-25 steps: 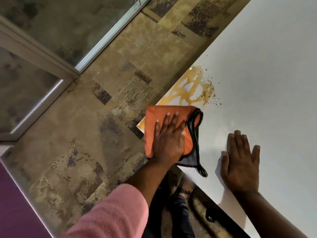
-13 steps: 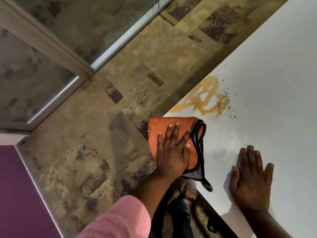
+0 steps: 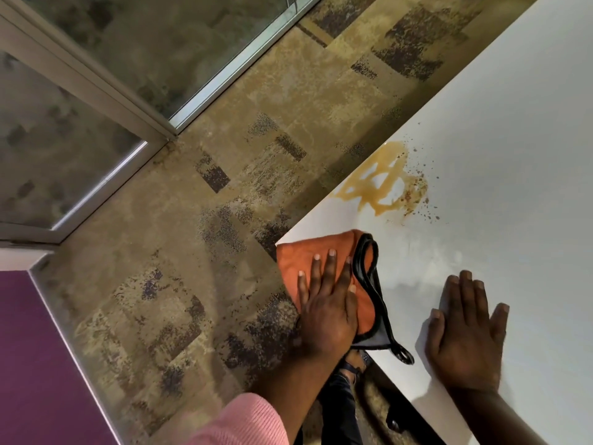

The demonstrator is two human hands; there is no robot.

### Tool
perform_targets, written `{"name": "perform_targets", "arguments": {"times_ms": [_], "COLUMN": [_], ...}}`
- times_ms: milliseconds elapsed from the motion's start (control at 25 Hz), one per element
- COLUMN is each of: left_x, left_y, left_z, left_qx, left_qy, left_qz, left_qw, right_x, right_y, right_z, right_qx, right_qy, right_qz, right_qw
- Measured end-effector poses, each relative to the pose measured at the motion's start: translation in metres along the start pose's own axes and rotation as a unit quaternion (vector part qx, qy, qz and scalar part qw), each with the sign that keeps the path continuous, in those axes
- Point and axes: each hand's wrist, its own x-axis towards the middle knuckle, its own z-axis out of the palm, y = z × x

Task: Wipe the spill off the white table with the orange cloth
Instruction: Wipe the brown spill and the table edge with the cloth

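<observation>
A folded orange cloth [image 3: 308,258] with a black hem and grey underside lies on the near corner of the white table [image 3: 500,175]. My left hand [image 3: 327,309] presses flat on top of it, fingers spread. Beyond the cloth, by the table's left edge, sits a brown-orange spill [image 3: 378,184] with dark specks scattered on its right side. A strip of bare table separates cloth and spill. My right hand [image 3: 465,335] rests palm down on the table to the right of the cloth, holding nothing.
The table's left edge runs diagonally over a patterned brown carpet [image 3: 199,239]. Glass panels in pale frames [image 3: 96,88] stand at the upper left. A purple surface [image 3: 29,364] fills the lower left. My leg and shoe [image 3: 346,377] show beneath the table's corner.
The cloth under my left hand has drawn back toward me, away from the spill, leaving more bare table between them. My right hand has stayed flat on the table.
</observation>
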Motion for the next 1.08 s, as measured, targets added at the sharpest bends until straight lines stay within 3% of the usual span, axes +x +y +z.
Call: {"name": "perform_targets", "arguments": {"times_ms": [320,600,760,920,1080], "left_x": [0.065,-0.01,0.026,0.067,0.023], "left_y": [-0.005,0.011,0.027,0.067,0.059], "left_z": [-0.011,0.007,0.002,0.007,0.014], "left_qx": [0.051,0.07,0.106,0.109,0.088], "left_qy": [-0.005,-0.063,-0.074,-0.075,-0.094], "left_qz": [0.065,0.16,0.206,0.205,0.248], "left_qw": [0.997,0.983,0.97,0.97,0.96], "right_x": [0.002,-0.001,-0.001,-0.003,-0.006], "right_y": [-0.003,0.001,0.0,0.001,0.006], "right_z": [-0.003,-0.003,-0.004,-0.004,-0.002], "right_qx": [-0.009,0.0,0.001,0.035,0.113], "right_qy": [0.008,0.036,0.044,0.042,0.096], "right_qz": [-0.01,-0.022,-0.024,-0.023,0.002], "right_qw": [1.0,0.999,0.999,0.998,0.989]}}
